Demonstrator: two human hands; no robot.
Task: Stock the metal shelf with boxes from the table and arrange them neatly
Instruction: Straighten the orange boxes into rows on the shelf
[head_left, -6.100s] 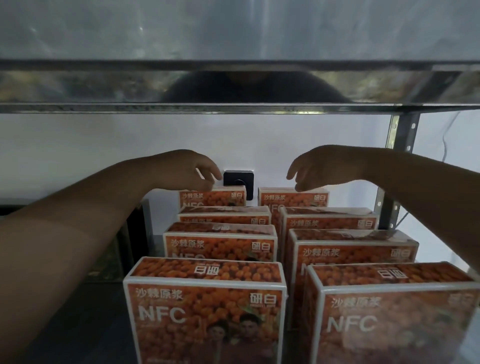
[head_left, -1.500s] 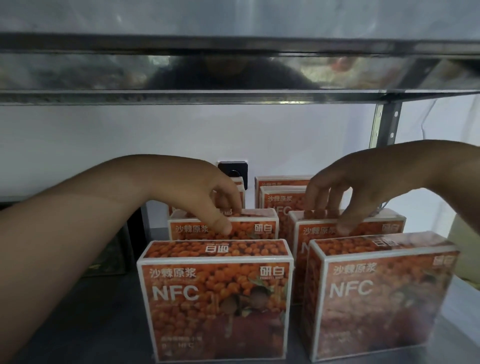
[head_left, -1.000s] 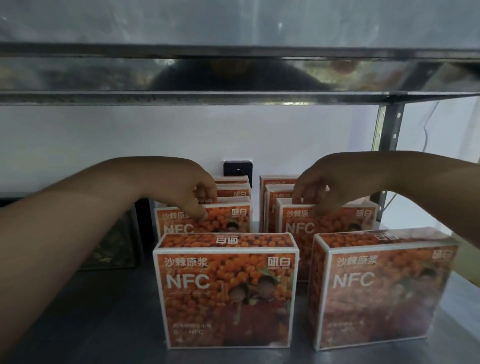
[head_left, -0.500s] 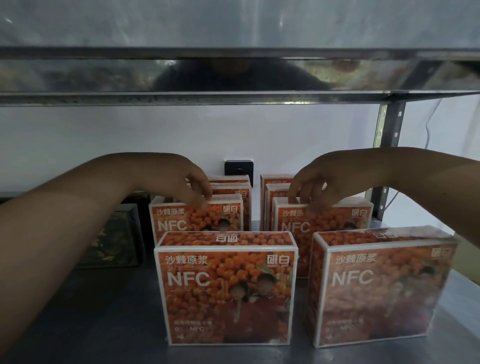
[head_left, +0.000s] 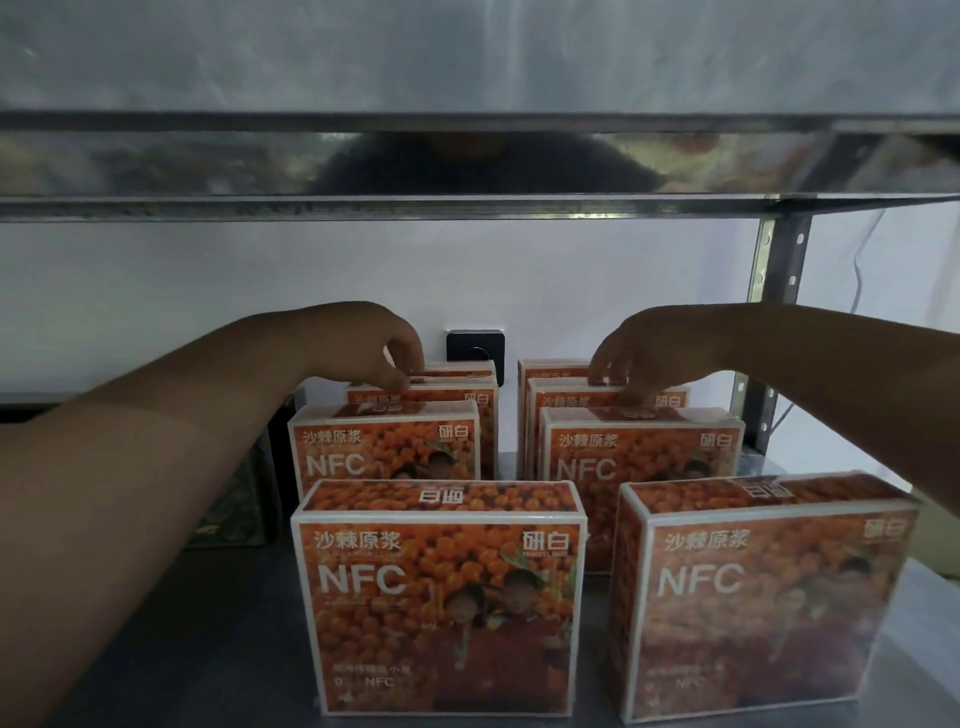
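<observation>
Two rows of orange NFC boxes stand upright on the metal shelf (head_left: 171, 639), several per row. The left front box (head_left: 441, 603) and right front box (head_left: 758, 597) are nearest me. My left hand (head_left: 384, 348) reaches to the back of the left row, and its curled fingertips pinch the top edge of the third box (head_left: 457, 389). My right hand (head_left: 639, 358) reaches over the right row, with its fingers curled on the top edge of the third box there (head_left: 670, 397). The rearmost boxes are mostly hidden.
The upper shelf board (head_left: 467, 166) hangs low above my arms. A perforated metal upright (head_left: 774, 312) stands at the right rear. A black wall socket (head_left: 475, 351) sits behind the rows. A dark object (head_left: 234, 499) rests at the left by my forearm.
Both hands have moved back from the second boxes to the third boxes in each row. The second boxes now stand free in front of my fingers.
</observation>
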